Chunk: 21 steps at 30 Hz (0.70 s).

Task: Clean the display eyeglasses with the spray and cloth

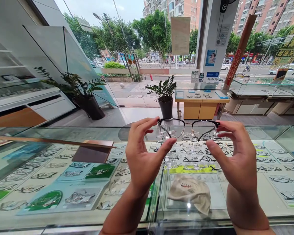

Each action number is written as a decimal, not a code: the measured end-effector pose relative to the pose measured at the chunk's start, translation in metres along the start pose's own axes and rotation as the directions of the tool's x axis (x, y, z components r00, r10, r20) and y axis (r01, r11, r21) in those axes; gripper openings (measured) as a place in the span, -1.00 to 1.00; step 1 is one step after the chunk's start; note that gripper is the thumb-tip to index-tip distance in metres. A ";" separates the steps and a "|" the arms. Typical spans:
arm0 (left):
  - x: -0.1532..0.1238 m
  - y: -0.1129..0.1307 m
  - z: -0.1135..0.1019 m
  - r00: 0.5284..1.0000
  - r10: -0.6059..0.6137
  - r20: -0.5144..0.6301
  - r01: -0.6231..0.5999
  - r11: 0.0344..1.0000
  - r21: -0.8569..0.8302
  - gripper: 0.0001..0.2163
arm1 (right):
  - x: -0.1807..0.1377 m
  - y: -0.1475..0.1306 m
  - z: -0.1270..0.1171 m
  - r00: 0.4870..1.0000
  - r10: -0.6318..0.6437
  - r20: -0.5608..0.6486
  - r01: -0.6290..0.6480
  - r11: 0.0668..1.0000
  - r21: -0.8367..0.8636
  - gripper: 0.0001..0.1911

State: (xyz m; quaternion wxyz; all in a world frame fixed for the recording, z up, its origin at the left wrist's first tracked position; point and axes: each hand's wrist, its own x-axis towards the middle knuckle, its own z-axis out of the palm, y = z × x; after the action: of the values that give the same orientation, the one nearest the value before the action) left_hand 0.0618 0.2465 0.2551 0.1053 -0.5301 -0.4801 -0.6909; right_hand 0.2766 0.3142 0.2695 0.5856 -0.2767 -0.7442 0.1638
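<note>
A pair of eyeglasses (188, 123) with dark upper rims and clear lenses is held up above the glass counter, its temples folded in behind the lenses. My left hand (143, 156) grips the left end of the frame, fingers at the upper corner and thumb below. At the opposite end, my right hand (235, 155) holds the other corner in the same way. Beneath the hands, a crumpled beige cloth (189, 192) lies on the counter glass.
Under the glass countertop (159, 209) lie many rows of eyeglasses (196, 158). A brown tilted panel, perhaps a mirror (91, 153), stands to the left. Beyond are a potted plant (166, 106), a wooden display table (199, 109) and large windows onto a street.
</note>
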 end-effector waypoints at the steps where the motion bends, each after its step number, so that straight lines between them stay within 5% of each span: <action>1: -0.001 0.000 0.000 1.000 -0.021 0.017 0.021 1.000 -0.011 -0.54 | 0.000 0.000 0.000 1.000 -0.002 -0.002 0.002 1.000 0.006 -0.58; 9: -0.005 0.001 -0.001 0.986 -0.150 0.069 0.147 0.988 0.040 -0.50 | -0.001 0.000 0.001 1.000 -0.002 -0.019 0.001 1.000 -0.030 -0.59; 21: -0.002 0.002 0.001 0.999 0.034 -0.014 -0.033 0.997 0.065 -0.53 | -0.001 -0.001 0.000 1.000 -0.003 -0.013 0.003 1.000 -0.030 -0.58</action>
State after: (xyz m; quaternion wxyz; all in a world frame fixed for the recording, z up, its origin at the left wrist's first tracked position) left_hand 0.0641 0.2454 0.2545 0.1376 -0.5292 -0.4923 -0.6772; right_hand 0.2762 0.3128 0.2695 0.5864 -0.2852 -0.7432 0.1500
